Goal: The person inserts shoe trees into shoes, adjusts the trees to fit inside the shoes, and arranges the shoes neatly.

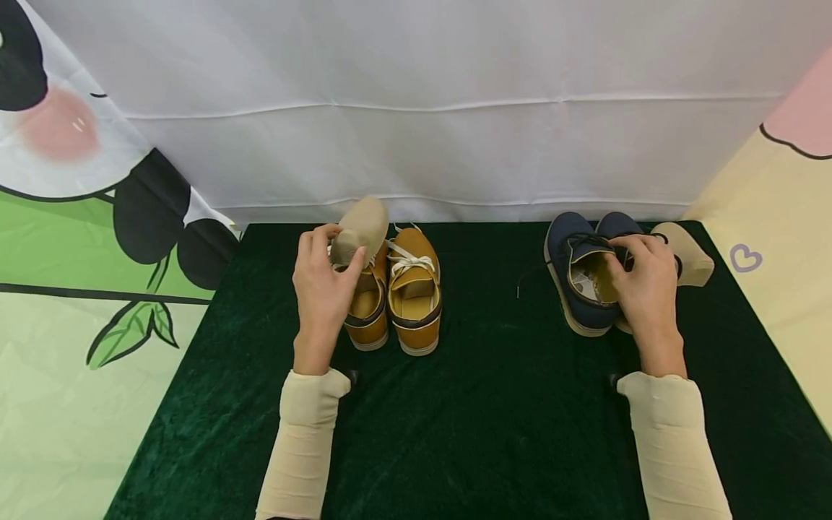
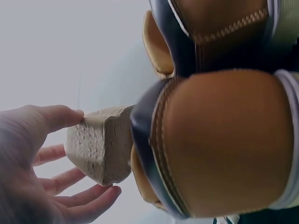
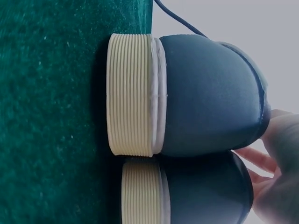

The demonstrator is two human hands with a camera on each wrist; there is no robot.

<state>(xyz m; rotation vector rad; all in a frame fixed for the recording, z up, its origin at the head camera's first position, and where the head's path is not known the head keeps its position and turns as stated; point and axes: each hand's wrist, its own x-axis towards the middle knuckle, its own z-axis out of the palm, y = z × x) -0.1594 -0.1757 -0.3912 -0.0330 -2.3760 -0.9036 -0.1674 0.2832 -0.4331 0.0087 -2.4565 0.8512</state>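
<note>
Seemingly midway, the left hand (image 1: pixel 321 290) pinches a beige moulded insert (image 1: pixel 365 220) above tan leather shoes (image 1: pixel 414 289) at 11 o'clock, another beige insert (image 1: pixel 690 254) outside navy fabric shoes (image 1: pixel 588 315) at 1 o'clock, neither seated, the right hand's (image 1: pixel 648 289) grip unclear.

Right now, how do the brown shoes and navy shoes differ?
The brown shoes have white laces; the navy shoes have dark laces. The brown shoes show a contrasting dark collar; the navy shoes' collar is navy. Brown shoes stand left on the green cloth; navy shoes, right. Both pairs stand upright with pale soles.
</note>
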